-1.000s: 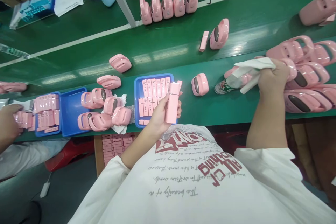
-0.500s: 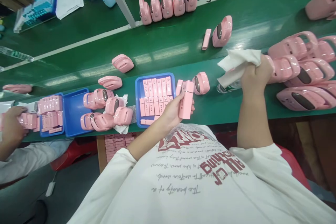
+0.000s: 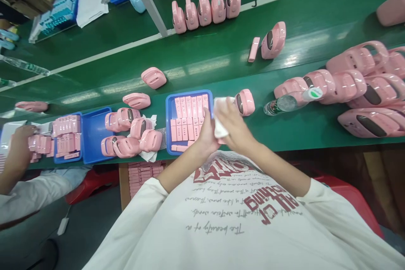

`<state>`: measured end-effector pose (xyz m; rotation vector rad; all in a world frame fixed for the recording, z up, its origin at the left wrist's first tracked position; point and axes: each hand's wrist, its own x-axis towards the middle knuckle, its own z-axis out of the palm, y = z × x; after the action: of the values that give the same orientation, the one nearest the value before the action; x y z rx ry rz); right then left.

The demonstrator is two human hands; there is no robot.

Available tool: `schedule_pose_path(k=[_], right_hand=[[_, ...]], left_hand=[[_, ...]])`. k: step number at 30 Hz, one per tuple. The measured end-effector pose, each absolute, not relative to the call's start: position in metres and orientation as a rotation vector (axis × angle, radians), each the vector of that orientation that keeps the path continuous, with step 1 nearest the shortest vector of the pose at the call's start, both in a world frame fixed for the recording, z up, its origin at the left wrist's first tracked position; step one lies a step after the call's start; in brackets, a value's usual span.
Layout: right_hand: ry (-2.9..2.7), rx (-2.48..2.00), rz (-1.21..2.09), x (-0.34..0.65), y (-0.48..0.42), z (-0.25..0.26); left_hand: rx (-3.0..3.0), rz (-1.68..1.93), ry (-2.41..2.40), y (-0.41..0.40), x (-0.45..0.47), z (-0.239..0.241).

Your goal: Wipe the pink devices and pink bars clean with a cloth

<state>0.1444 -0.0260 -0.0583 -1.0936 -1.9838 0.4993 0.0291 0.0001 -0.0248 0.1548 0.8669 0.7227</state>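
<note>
My left hand [image 3: 206, 135] grips a small pink rectangular piece, now almost hidden behind my right hand. My right hand [image 3: 234, 128] presses a white cloth [image 3: 219, 114] against that piece, just in front of my chest. Both hands meet at the near edge of the green bench, beside a blue tray [image 3: 168, 122] filled with several matching pink pieces. A pink rounded device [image 3: 245, 102] lies just right of my hands. A clear bottle [image 3: 286, 102] with a white-green cap lies on its side farther right.
Several pink devices are piled at the right [image 3: 363, 88] and left of the tray [image 3: 129, 135]. Another person's hand [image 3: 19, 147] works at a second blue tray [image 3: 90, 135] on the far left. More pink devices [image 3: 205, 8] stand in a row beyond the belt [image 3: 205, 63].
My right hand left the bottle at the right and carried the white cloth leftward onto the pink piece. My left hand stayed near the tray, holding the piece lower.
</note>
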Motion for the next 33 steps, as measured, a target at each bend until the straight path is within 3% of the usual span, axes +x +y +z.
schedule_pose_path(k=[4, 8, 13, 16, 20, 25, 29, 33], right_hand=[[-2.204, -0.886, 0.466, 0.138, -0.029, -0.073], [-2.033, -1.038, 0.42, 0.148, -0.012, -0.074], [-2.207, -0.777, 0.393, 0.146, -0.015, -0.079], [-2.114, -0.947, 0.406, 0.146, -0.015, -0.086], [-1.907, -1.172, 0.465, 0.136, -0.018, -0.097], [-1.801, -0.925, 0.686, 0.138, -0.033, -0.104], [-1.282, -1.345, 0.885, 0.175, -0.021, -0.099], [-1.199, -1.944, 0.671, 0.214, 0.004, -0.104]], left_hand=[[0.164, 0.722, 0.933, 0.0, 0.021, -0.029], [0.242, 0.693, 0.899, -0.001, 0.02, -0.035], [0.148, 0.654, 0.883, 0.009, 0.014, -0.032], [0.161, 0.582, 0.85, 0.011, 0.012, -0.034], [0.186, 0.577, 0.822, 0.012, 0.017, -0.039], [0.192, 0.621, 0.94, 0.02, 0.014, -0.05], [0.28, 0.632, 0.885, 0.024, 0.004, -0.059], [0.332, 0.686, 0.837, 0.03, -0.005, -0.065]])
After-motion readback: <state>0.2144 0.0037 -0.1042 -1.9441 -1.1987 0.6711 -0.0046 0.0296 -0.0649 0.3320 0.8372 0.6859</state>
